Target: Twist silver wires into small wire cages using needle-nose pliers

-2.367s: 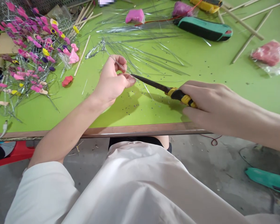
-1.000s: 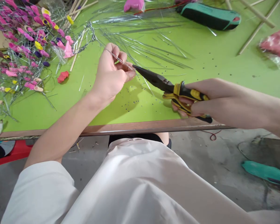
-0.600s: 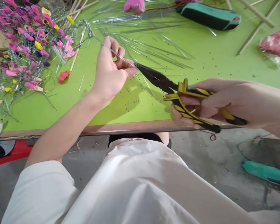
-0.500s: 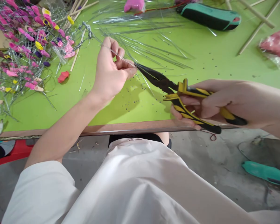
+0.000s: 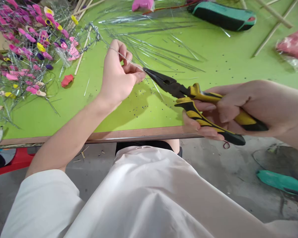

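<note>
Over the green table, my left hand (image 5: pixel 121 74) pinches a thin wire (image 5: pixel 129 60) between thumb and fingertips. Behind that hand the wire runs back toward a twisted, knotted silver strand (image 5: pixel 96 32). My right hand (image 5: pixel 248 105) is closed around the yellow-and-black handles of long-nose pliers (image 5: pixel 172 86). The plier tips meet the wire's end right at my left fingertips. Whether the jaws grip the wire firmly is too small to tell.
Wire stems with pink, purple and yellow clay pieces (image 5: pixel 27 43) crowd the left. Loose straight wires (image 5: pixel 161 53) spread behind my hands. A green-black tool (image 5: pixel 223 16), wooden sticks (image 5: pixel 270 34) and a bagged pink lump (image 5: pixel 294 44) lie farther right. A red piece (image 5: pixel 67 80) sits left.
The pliers have rolled slightly and their handles have shifted a little right and down with my right hand; the jaws look more closed. My left hand stays in place on the wire.
</note>
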`<state>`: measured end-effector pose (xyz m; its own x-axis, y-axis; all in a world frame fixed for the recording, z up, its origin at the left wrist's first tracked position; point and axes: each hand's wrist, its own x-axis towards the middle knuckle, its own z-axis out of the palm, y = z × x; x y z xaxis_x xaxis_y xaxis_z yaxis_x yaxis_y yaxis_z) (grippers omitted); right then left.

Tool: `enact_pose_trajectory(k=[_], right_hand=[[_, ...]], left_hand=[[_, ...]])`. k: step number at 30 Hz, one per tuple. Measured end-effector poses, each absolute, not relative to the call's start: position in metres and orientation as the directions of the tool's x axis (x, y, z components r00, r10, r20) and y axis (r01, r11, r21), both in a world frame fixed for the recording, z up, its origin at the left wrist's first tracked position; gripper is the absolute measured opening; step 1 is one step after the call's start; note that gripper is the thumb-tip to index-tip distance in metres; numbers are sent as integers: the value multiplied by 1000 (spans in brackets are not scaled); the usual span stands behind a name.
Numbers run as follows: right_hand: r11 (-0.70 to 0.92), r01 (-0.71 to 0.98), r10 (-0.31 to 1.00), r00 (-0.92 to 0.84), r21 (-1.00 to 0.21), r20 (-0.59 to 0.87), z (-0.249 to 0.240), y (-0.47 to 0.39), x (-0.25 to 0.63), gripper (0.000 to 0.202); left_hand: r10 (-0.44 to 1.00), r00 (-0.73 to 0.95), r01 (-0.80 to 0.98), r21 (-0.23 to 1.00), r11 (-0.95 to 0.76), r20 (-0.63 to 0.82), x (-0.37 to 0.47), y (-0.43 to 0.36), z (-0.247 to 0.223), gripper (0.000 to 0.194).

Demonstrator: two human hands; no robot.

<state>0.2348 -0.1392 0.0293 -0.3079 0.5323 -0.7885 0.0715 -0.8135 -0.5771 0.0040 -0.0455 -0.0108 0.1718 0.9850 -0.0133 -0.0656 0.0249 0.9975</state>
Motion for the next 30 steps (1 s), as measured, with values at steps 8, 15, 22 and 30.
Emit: enact_pose_trajectory(k=[8, 15, 22, 30], right_hand=[[-438, 408, 792, -246, -801, -558, 21, -143, 234, 7], [-437, 449, 773, -255, -779, -581, 32, -145, 234, 3], [-452, 476, 726, -295, -754, -622, 42, -143, 238, 8], [-515, 438, 729, -228, -737, -645, 43, -141, 243, 9]], left_hand=[[980, 189, -203, 979, -19, 58, 3, -41, -7, 46], [968, 238, -222, 965, 140, -86, 5, -39, 0, 29], [973, 146, -119, 973, 197, -179, 4, -39, 2, 26], [979, 144, -145, 976, 163, -142, 4, -40, 1, 29]])
